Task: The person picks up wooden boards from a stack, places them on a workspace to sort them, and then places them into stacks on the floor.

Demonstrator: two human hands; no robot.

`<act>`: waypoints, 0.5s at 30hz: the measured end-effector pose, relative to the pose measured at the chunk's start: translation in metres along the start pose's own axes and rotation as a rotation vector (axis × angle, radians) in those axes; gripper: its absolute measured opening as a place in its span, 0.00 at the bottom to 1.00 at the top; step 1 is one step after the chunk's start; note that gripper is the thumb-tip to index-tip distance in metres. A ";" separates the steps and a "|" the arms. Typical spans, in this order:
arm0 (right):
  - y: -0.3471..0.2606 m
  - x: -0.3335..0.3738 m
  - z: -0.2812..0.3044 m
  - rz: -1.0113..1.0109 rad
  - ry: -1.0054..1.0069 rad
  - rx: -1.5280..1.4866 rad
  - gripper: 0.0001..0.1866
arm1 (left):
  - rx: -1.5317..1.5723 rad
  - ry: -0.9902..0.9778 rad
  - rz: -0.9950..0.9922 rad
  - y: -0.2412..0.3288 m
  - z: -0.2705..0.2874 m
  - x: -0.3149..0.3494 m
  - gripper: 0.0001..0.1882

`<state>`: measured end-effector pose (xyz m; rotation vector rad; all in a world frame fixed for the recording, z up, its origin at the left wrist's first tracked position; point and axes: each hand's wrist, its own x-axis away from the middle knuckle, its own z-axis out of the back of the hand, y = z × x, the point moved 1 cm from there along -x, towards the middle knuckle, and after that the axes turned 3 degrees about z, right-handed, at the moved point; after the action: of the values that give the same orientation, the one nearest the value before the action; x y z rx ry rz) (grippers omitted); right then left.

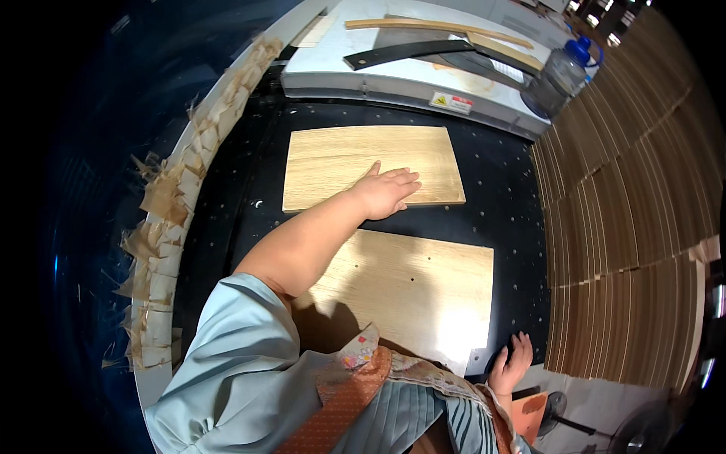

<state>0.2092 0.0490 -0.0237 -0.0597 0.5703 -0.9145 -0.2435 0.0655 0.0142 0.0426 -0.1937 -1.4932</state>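
Observation:
My left hand point(384, 193) lies flat, fingers spread, on the near edge of a light wood-grain board point(333, 163) on the black table. Closer to my body is a second light wood-grain board point(461, 280) with a few small dark holes in its face; my left arm and clothing cover part of it. Down at the right, my right hand point(513, 365) rests by the near right edge of the table, beside that board's corner. Its fingers are stretched out and it holds nothing.
Tall stacks of brown-edged panels point(628, 219) line the right side. Behind the boards, a white machine housing point(340, 82) carries a black bar point(408, 53), a wooden strip point(423, 26) and a blue-capped bottle point(556, 79). Torn tape point(162, 197) hangs along the left rail.

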 end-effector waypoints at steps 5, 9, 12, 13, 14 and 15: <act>0.001 -0.001 -0.003 -0.013 -0.033 -0.007 0.16 | 0.019 0.058 0.213 -0.041 0.003 0.004 0.25; 0.001 -0.003 -0.004 -0.021 -0.050 0.004 0.16 | -0.047 0.022 0.514 -0.060 0.022 0.003 0.24; 0.001 -0.001 -0.003 -0.028 -0.060 0.015 0.16 | 0.002 0.070 0.626 -0.058 0.016 0.000 0.32; 0.000 -0.002 -0.002 -0.033 -0.066 0.031 0.16 | 0.039 0.106 0.656 -0.058 0.008 -0.003 0.35; -0.001 0.000 -0.002 -0.031 -0.066 0.029 0.16 | 0.076 0.141 0.685 -0.061 0.002 -0.006 0.38; 0.000 0.001 -0.002 -0.029 -0.068 0.028 0.16 | 0.096 0.116 0.668 -0.067 0.000 -0.004 0.42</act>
<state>0.2087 0.0482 -0.0254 -0.0739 0.4944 -0.9450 -0.3102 0.0638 0.0042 0.1277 -0.1640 -0.8127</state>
